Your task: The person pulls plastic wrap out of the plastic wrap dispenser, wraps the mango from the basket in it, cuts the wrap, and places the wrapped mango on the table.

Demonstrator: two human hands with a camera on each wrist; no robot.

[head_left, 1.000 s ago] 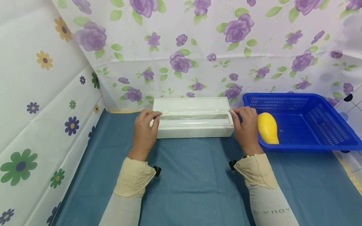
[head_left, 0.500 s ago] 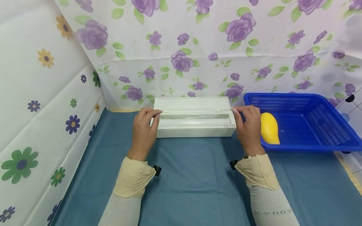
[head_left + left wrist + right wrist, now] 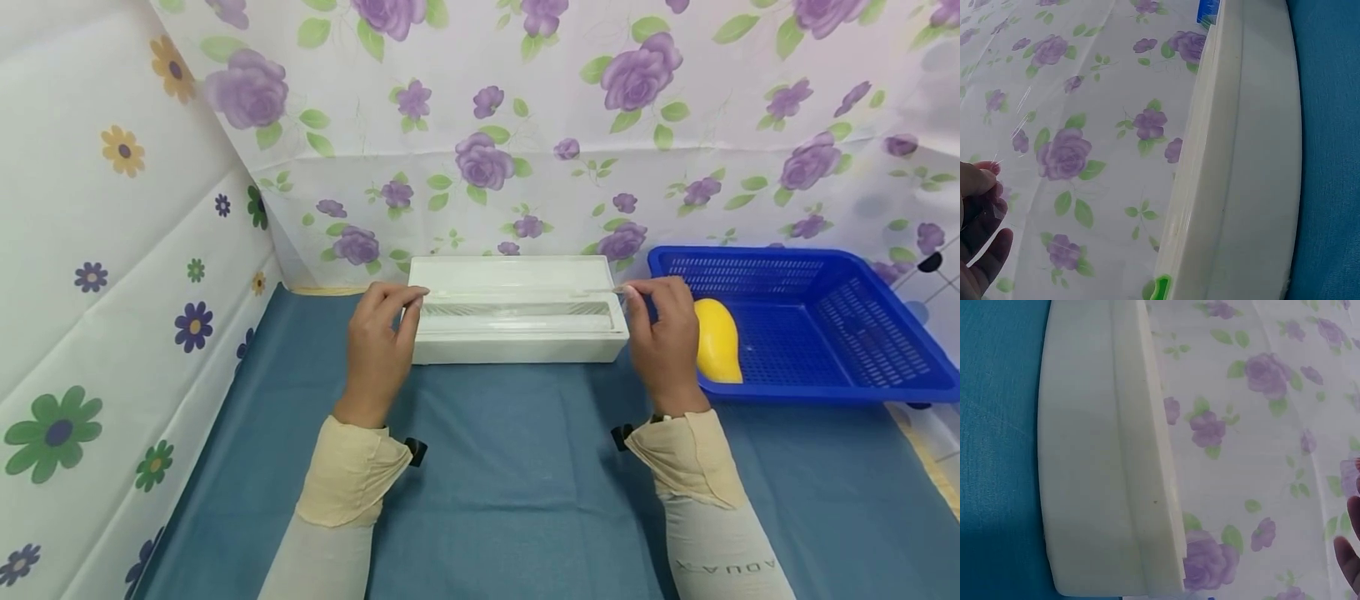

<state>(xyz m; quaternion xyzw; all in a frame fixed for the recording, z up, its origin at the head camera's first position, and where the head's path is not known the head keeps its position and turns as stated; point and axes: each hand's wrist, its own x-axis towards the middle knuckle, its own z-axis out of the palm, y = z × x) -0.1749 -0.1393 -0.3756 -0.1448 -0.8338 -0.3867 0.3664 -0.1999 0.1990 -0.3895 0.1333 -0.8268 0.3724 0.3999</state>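
A long white cling film dispenser (image 3: 517,350) lies on the blue cloth, its lid (image 3: 510,271) tipped back and a film roll (image 3: 517,310) showing inside. My left hand (image 3: 377,346) pinches clear cling film (image 3: 1024,100) between thumb and fingertips, above the dispenser's left end. Over at the right end, my right hand (image 3: 663,346) pinches the film's other corner, a thin twisted bit showing at the fingertips. Between both hands the film spans above the box, almost invisible except for glints. Only some fingers of each hand show in the wrist views.
Right of the dispenser stands a blue plastic basket (image 3: 810,390) with a yellow mango-shaped fruit (image 3: 717,342) in its near left corner. Flowered sheets (image 3: 525,100) close off the back and left side. A small green part (image 3: 1161,287) sits on the dispenser's end.
My right hand has drawn slightly to the right and off the dispenser's end, and my left hand slightly to the left. Both keep their pinch on the film.
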